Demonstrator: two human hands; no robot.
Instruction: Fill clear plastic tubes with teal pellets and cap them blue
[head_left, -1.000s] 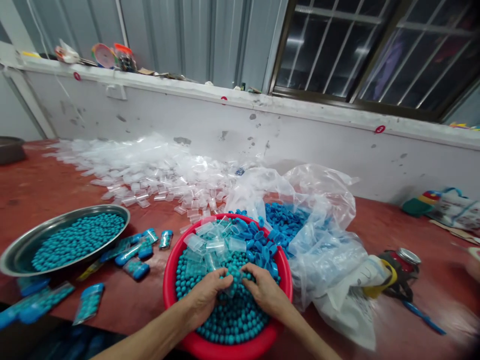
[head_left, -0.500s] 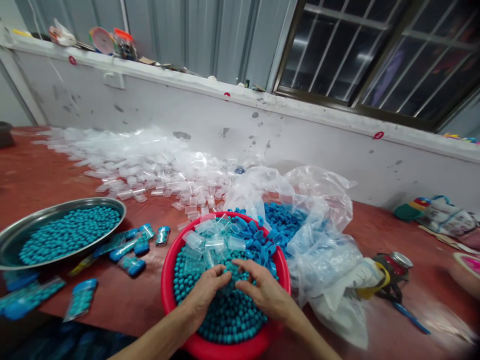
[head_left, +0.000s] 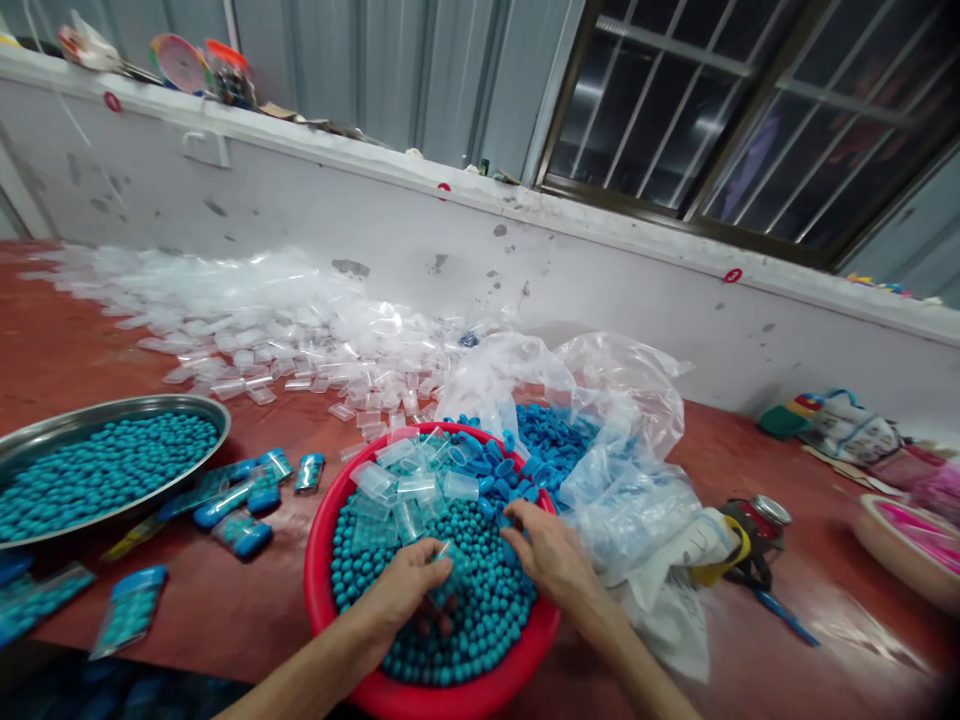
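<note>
Beads (head_left: 491,605), turquoise and round, fill the near part of a red basin (head_left: 319,565) on the tabletop (head_left: 225,620), with clear plastic tubes (head_left: 417,487) and blue caps (head_left: 484,465) heaped toward its far side. The left hand (head_left: 409,590), inside the basin, grips what looks like a bead-filled tube (head_left: 457,562) between thumb and fingers. The right hand (head_left: 546,550) bends its fingers beside the caps near the basin's right wall; whether it pinches one, I cannot tell. Good handling here would mean keeping the tube's mouth up and low over the beads, squeezing its clear sides lightly, and squaring any cap before pressing.
</note>
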